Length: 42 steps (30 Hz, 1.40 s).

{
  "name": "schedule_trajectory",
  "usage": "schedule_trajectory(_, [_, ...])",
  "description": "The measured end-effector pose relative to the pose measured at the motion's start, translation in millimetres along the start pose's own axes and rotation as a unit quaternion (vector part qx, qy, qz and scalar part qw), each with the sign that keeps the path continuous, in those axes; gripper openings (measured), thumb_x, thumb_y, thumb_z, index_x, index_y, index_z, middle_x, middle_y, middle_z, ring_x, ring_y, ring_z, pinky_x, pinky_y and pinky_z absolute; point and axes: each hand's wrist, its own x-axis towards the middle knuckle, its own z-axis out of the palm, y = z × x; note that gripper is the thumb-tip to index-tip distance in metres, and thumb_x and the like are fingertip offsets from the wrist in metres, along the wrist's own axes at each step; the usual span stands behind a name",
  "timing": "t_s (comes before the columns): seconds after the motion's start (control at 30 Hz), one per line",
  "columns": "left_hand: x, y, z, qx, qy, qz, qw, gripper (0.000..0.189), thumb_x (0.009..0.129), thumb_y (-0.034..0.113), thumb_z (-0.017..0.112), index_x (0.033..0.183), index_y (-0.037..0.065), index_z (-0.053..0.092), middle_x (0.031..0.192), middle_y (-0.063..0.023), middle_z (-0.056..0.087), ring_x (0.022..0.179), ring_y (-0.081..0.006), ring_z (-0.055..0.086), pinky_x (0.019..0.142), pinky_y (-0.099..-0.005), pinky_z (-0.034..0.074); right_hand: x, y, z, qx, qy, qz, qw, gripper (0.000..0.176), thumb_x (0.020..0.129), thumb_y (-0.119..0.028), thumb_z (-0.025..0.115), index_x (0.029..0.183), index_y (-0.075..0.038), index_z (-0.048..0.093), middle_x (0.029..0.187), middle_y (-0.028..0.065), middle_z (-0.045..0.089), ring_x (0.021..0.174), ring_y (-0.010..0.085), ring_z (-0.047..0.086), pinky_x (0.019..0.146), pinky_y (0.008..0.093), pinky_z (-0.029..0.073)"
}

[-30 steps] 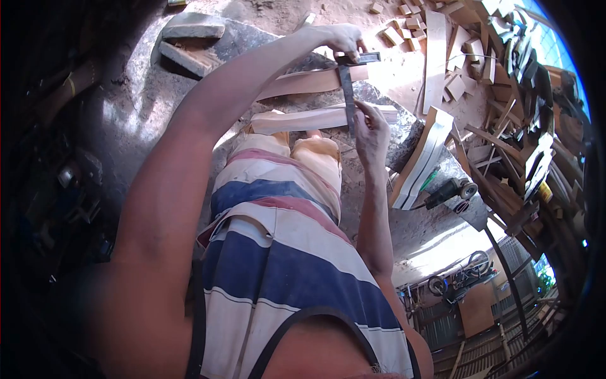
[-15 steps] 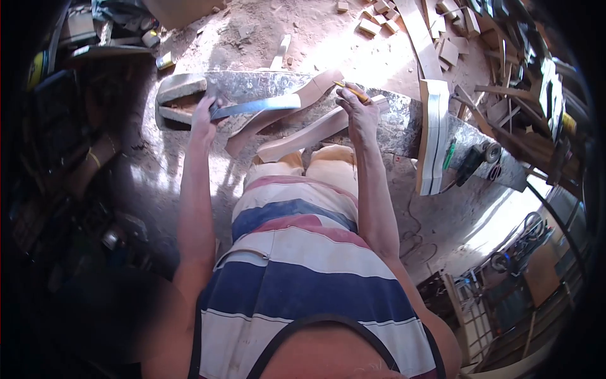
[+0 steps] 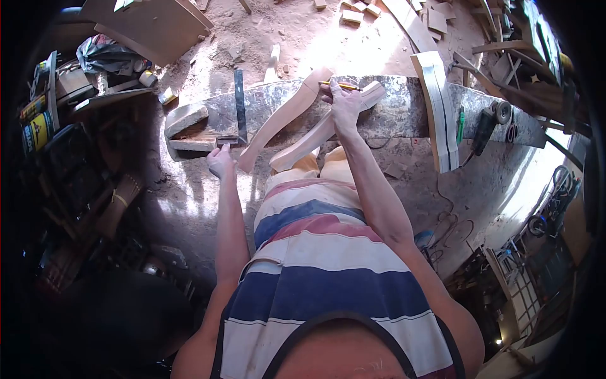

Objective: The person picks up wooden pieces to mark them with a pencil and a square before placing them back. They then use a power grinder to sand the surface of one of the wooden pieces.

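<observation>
My left hand (image 3: 221,162) is at the near edge of the bench, its fingers closed at the stock of a try square (image 3: 240,101). The square's dark blade points away from me across the bench. A yellow pencil (image 3: 349,86) is pinched in my right hand (image 3: 344,108), lying crosswise with its tip to the left. That hand is over the upper end of a curved wooden piece (image 3: 287,114). A second curved wooden piece (image 3: 309,143) runs under my right hand and leans towards my lap.
The worn bench (image 3: 404,114) carries a thick curved board (image 3: 435,107), a green-handled tool (image 3: 461,125) and a power tool (image 3: 486,129) on the right. A wooden stop (image 3: 189,120) is at the left end. Wood offcuts (image 3: 351,16) lie on the dusty floor.
My left hand has come down and nearer to me, and the square has turned from crosswise to pointing away. My right hand has shifted slightly left, its pencil now more level.
</observation>
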Motion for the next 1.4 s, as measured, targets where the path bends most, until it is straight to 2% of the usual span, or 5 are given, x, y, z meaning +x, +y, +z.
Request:
schedule_trajectory(0.1, [-42.7,3.3,16.9,0.152,0.046,0.399,0.903,0.043,0.089,0.023,0.087,0.118,-0.001,0.068,0.120,-0.0166,0.069,0.113,-0.0304,0.066,0.097,-0.0475,0.058,-4.8,1.2,6.8,0.012,0.022,-0.008,1.000,0.029,0.110,-0.017,0.068,0.123,0.007,0.060,0.108,0.0196,0.080,0.092,0.0213,0.080,0.073,0.0282,0.066])
schedule_trajectory(0.23, [-119.6,57.7,64.9,0.164,-0.081,0.626,0.758,0.069,0.084,0.031,0.090,0.137,0.003,0.057,0.149,-0.0187,0.056,0.147,-0.0382,0.047,0.124,-0.0542,0.035,-1.0,10.5,2.8,0.040,0.035,-0.003,0.999,0.029,0.110,-0.017,0.067,0.124,0.008,0.061,0.107,0.0202,0.079,0.093,0.0224,0.080,0.073,0.0281,0.066])
schedule_trajectory(1.03, [-93.9,33.2,134.7,0.286,-0.033,0.652,0.702,0.077,0.076,0.040,0.093,0.137,0.009,0.058,0.159,-0.0183,0.049,0.151,-0.0363,0.045,0.129,-0.0556,0.030,33.3,-16.8,0.1,0.021,0.072,-0.020,0.997,0.029,0.107,-0.009,0.069,0.122,0.009,0.052,0.103,0.0227,0.077,0.083,0.0212,0.079,0.067,0.0281,0.066])
schedule_trajectory(1.27, [-131.4,39.5,113.5,0.170,0.007,0.705,0.689,0.104,0.077,0.062,0.087,0.155,0.006,0.047,0.153,-0.0181,0.050,0.153,-0.0371,0.041,0.129,-0.0584,0.029,56.6,-129.3,-83.8,0.028,0.046,-0.132,0.990,0.027,0.109,-0.013,0.067,0.121,0.010,0.064,0.109,0.0218,0.077,0.095,0.0304,0.081,0.075,0.0354,0.069])
schedule_trajectory(1.4, [-185.8,2.9,107.3,0.224,-0.134,0.682,0.683,0.104,0.074,0.060,0.089,0.154,0.007,0.048,0.144,-0.0167,0.054,0.140,-0.0357,0.051,0.117,-0.0539,0.040,28.1,-136.8,-157.3,-0.089,0.015,-0.108,0.990,0.033,0.107,-0.022,0.074,0.118,0.007,0.066,0.105,0.0163,0.077,0.092,0.0212,0.077,0.081,0.0317,0.064])
